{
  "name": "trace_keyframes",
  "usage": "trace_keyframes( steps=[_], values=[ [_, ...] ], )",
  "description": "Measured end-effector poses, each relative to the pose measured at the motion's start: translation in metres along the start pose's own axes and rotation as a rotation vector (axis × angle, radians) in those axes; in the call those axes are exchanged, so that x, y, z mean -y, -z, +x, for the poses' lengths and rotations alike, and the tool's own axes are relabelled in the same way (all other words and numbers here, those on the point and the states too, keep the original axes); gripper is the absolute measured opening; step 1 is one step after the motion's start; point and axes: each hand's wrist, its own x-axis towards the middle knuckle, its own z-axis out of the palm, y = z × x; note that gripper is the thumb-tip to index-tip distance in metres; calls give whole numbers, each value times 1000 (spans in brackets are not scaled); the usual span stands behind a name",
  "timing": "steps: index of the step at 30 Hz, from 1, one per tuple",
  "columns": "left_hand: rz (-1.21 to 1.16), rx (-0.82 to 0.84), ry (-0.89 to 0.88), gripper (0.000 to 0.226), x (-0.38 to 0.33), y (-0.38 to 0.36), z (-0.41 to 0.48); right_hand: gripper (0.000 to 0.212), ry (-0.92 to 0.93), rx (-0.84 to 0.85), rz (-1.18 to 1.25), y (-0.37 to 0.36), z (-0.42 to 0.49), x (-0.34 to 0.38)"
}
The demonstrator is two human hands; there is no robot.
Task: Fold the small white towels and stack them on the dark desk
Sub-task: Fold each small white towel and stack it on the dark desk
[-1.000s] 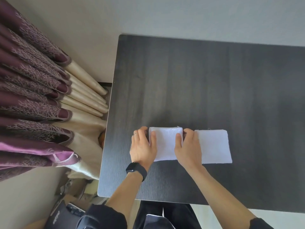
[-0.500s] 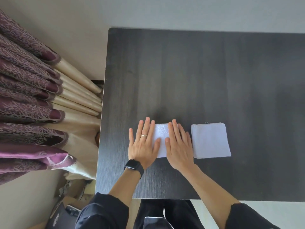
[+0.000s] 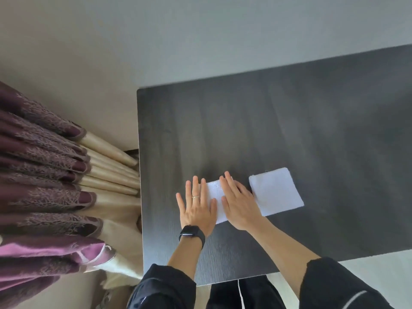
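Note:
Two small white towels lie side by side on the dark desk [image 3: 289,121], near its front left. The left folded towel [image 3: 215,195] is mostly covered by my hands. My left hand [image 3: 197,204], wearing a ring and a black watch, lies flat with straight fingers on the towel's left side. My right hand [image 3: 237,199] presses flat on its right side. The second folded towel [image 3: 276,191] lies just to the right of my right hand, a neat square, touched by nothing.
Purple and cream curtains [image 3: 49,188] hang close to the desk's left edge. A pale wall runs behind the desk. My dark sleeves and trousers show at the bottom, by the desk's front edge.
A second ago my fingers were curled over the left towel's edges; they then flattened onto it. Since half a second ago the hands stay flat and the view has tilted.

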Motion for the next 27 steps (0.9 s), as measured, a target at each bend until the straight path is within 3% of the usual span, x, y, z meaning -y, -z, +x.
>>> trace_keyframes(
  steps=[4,9,15,22,27],
  values=[
    [48,96,-32,58,-25,46,-6,53,-28,-35,119,44,-39,-6],
    [-59,124,-248,40,-108,88,-29,41,-207,-277,285,99,-145,-65],
    [-87,91,-726,40,-307,107,-108,35,-535,-684,308,154,-315,-173],
    [-227,118,-1257,40,-531,87,-285,33,-903,-1132,199,206,-563,-288],
    [-256,93,-1575,40,-657,64,-406,36,-1104,-1273,80,218,-719,-339]
  ],
)
